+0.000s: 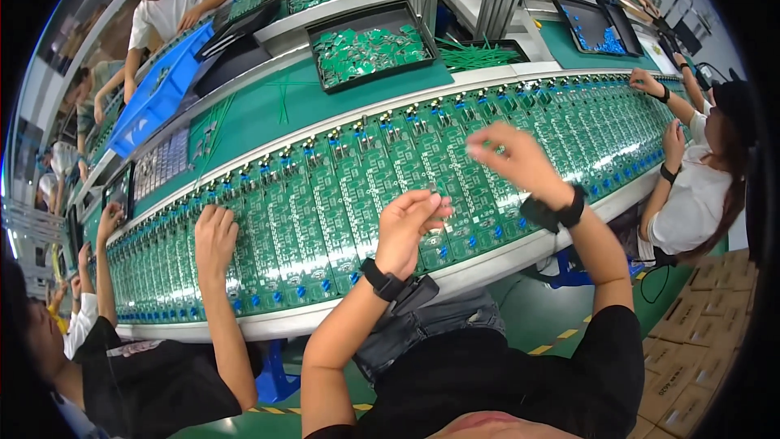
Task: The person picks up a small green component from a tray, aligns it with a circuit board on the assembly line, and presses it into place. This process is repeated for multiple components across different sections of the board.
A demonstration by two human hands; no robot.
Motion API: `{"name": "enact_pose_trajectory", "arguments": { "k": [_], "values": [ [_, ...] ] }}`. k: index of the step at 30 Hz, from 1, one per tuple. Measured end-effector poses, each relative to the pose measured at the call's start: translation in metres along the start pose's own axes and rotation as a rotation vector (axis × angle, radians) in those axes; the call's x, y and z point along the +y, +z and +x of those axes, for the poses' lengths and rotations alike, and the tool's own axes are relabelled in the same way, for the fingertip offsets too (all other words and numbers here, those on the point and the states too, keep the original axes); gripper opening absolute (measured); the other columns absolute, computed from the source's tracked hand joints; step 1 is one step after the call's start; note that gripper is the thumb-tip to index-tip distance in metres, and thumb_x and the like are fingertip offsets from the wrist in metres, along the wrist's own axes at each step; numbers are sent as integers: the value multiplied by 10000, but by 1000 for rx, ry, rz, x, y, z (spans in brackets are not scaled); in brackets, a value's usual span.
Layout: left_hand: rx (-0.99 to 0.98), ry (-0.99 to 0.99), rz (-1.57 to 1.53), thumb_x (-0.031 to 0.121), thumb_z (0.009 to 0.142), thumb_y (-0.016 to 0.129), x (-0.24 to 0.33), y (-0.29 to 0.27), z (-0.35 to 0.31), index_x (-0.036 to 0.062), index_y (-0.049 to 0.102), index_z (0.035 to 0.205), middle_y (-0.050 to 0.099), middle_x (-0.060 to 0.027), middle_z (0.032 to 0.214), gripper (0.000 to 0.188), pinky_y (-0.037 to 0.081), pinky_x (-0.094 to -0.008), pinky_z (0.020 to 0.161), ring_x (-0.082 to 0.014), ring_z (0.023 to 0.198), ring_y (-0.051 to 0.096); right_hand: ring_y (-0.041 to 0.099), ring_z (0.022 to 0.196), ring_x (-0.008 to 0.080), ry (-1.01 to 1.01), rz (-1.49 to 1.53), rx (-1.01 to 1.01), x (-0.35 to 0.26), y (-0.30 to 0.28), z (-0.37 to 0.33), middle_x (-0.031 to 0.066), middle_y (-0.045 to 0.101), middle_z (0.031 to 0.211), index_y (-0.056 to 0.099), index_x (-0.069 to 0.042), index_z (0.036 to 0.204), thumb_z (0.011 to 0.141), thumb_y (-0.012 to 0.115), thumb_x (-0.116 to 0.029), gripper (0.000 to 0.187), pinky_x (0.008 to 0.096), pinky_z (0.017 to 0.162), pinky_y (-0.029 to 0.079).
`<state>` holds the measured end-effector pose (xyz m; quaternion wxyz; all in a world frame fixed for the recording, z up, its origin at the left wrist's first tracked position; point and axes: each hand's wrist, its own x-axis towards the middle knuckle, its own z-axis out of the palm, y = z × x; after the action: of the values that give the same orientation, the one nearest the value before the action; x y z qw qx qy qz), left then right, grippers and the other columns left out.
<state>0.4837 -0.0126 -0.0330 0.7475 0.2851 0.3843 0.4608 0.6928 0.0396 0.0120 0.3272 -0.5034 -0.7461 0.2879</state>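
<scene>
A long row of green circuit boards (357, 203) lies side by side on the line in front of me, with small blue and metal parts along their far edge and blue parts near the front. Above the boards in the middle, my left hand (404, 232) is closed, thumb and fingertips pinched together; whatever sits in the pinch is too small to name. Farther right and higher, my right hand (520, 164) hovers over the boards, slightly blurred, its fingers curled in toward the thumb. I cannot make out anything between them. Both wrists carry dark bands.
Beyond the boards stands a black tray (370, 81) of small green boards, beside a heap of green strips (479, 54). A blue bin (158, 93) is at far left, a tray of blue parts (597, 32) at far right. Co-workers' hands (215, 240) reach over the line on both sides.
</scene>
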Motion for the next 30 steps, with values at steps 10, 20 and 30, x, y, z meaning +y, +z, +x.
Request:
{"name": "enact_pose_trajectory", "arguments": {
  "k": [10,20,30],
  "values": [
    [-60,45,282,142,818,602,-12,17,3,21,585,818,632,-65,850,122,468,-245,580,-129,737,610,555,707,151,-114,197,119,-22,40,-39,70,579,849,632,-54,928,785,625,-147,171,253,586,448],
    [11,988,1675,137,700,643,28,57,27,91,610,750,589,-62,708,76,451,-313,507,-251,616,574,552,665,93,137,454,24,-14,11,-32,40,557,830,578,-7,942,825,578,-81,139,201,566,452],
    [304,710,1706,267,750,596,95,27,153,106,660,791,640,-87,758,178,485,-366,629,-268,711,614,567,676,102,168,196,267,93,-89,-27,46,553,817,551,-2,972,834,545,-48,146,203,587,466]
  ]
}}
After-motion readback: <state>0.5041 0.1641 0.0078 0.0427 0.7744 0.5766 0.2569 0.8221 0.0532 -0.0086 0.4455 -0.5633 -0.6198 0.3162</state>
